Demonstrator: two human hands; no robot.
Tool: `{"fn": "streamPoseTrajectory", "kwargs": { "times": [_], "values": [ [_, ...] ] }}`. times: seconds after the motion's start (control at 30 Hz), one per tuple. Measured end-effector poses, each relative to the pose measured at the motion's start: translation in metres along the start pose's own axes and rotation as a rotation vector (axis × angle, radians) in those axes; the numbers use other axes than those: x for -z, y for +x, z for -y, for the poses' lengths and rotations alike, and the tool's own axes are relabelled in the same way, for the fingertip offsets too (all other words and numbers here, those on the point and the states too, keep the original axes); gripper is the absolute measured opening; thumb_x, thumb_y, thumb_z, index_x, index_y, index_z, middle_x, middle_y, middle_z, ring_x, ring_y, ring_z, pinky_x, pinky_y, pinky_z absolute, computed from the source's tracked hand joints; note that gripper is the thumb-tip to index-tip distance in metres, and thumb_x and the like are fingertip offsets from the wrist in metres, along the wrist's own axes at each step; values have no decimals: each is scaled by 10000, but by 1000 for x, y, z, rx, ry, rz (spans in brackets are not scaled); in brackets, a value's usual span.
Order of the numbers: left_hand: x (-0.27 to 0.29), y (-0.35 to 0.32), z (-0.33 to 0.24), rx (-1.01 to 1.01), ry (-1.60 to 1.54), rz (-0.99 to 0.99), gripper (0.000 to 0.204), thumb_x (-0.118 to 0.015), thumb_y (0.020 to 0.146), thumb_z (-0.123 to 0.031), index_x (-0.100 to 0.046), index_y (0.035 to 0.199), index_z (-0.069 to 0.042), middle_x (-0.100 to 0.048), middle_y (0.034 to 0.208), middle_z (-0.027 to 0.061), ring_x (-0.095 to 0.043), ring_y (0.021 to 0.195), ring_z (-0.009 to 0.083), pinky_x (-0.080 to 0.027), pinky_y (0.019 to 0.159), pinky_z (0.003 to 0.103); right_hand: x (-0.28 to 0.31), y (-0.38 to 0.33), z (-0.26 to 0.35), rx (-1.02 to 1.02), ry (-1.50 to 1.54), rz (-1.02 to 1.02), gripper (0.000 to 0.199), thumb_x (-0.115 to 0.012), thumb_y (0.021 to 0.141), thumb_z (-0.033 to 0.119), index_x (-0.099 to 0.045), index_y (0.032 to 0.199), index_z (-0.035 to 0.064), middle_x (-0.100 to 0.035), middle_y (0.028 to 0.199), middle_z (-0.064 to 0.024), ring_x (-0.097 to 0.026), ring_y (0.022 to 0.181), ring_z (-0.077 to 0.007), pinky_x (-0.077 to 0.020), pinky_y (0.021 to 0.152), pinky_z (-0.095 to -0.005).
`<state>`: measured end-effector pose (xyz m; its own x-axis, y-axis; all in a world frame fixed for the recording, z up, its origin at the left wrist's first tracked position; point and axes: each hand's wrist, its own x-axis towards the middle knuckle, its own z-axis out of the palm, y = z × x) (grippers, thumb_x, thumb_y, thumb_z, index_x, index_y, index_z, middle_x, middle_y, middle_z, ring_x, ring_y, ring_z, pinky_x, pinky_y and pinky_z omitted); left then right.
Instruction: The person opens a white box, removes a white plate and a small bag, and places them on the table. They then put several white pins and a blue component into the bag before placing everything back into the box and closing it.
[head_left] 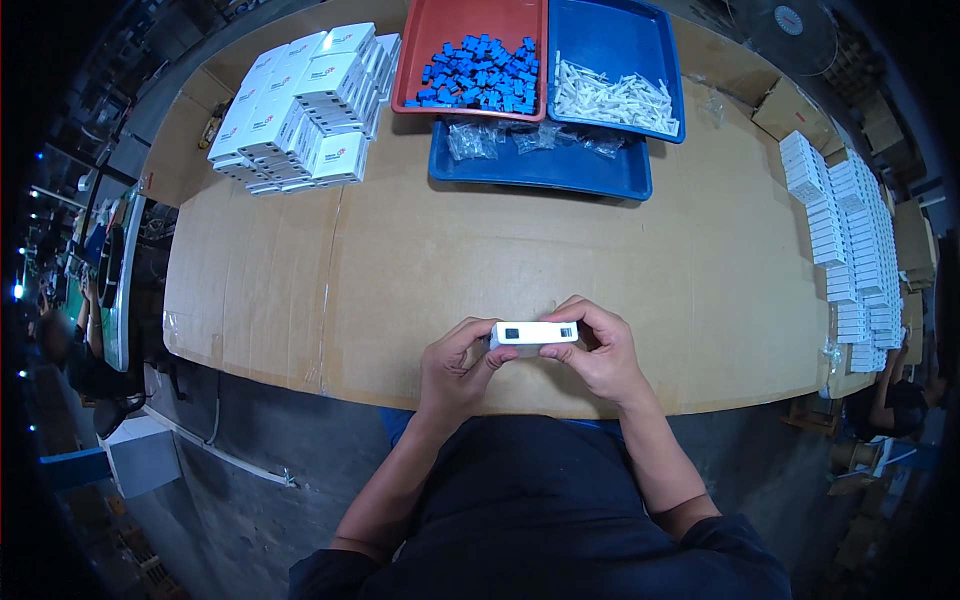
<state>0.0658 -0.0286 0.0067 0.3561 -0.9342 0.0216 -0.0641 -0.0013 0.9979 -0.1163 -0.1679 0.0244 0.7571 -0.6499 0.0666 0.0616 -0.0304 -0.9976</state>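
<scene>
Between my two hands, near the front edge of the table, I hold a flat white plastic box (535,334) on edge. Its narrow side faces up and shows two small dark openings, one close to each end. My left hand (457,367) pinches the left end, thumb below and fingers above. On the other end, my right hand (601,352) grips in the same way, its index finger along the top. The broad faces of the box are mostly hidden from view.
Stacked white boxes (290,110) stand at the back left; more stacks (840,245) line the right edge. At the back, a red tray (403,75) carries blue plastic parts, a blue tray (673,60) white sticks. A lower blue tray (540,180) holds clear bags.
</scene>
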Motion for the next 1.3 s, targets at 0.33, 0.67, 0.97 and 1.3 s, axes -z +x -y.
{"fn": "streamPoseTrajectory", "kwargs": {
  "times": [0.33, 0.67, 0.97, 1.3],
  "values": [
    [-10, 1, 15, 321, -575, 75, 500, -478, 1122, -367, -540, 1429, 23, -669, 1304, 145, -672, 1121, 209, -520, 997, 331, 2, -3, -15, -189, 428, -123, 353, -786, 931, 50, -662, 1253, -26, -733, 1114, -81, -682, 1032, -126, -555, 913, -275],
    [-31, -8, 40, 502, -1456, 437, 513, -421, 1132, -367, -435, 1511, -23, -634, 1318, 112, -674, 1122, 205, -549, 938, 332, -7, 0, -11, -233, 423, -183, 355, -652, 1042, 103, -612, 1378, -5, -701, 1286, -139, -682, 1135, -188, -573, 924, -320],
    [-56, 35, 12, -87, -359, -116, 416, -676, 947, 94, -460, 1286, -13, -546, 1343, 153, -603, 1245, 228, -556, 1012, 371, 0, -16, 5, -151, 175, -270, 794, -749, 968, 138, -315, 1624, 29, -441, 1599, -171, -497, 1435, -267, -504, 1101, -410],
    [-84, 32, 0, -202, 86, 216, 685, -791, 839, 11, -458, 1437, -12, -518, 1446, 166, -579, 1318, 279, -495, 1114, 425, 74, -28, -24, 58, 55, -341, 977, -803, 906, 115, -212, 1684, 130, -475, 1516, -141, -536, 1352, -269, -470, 1133, -424]
  ]
}}
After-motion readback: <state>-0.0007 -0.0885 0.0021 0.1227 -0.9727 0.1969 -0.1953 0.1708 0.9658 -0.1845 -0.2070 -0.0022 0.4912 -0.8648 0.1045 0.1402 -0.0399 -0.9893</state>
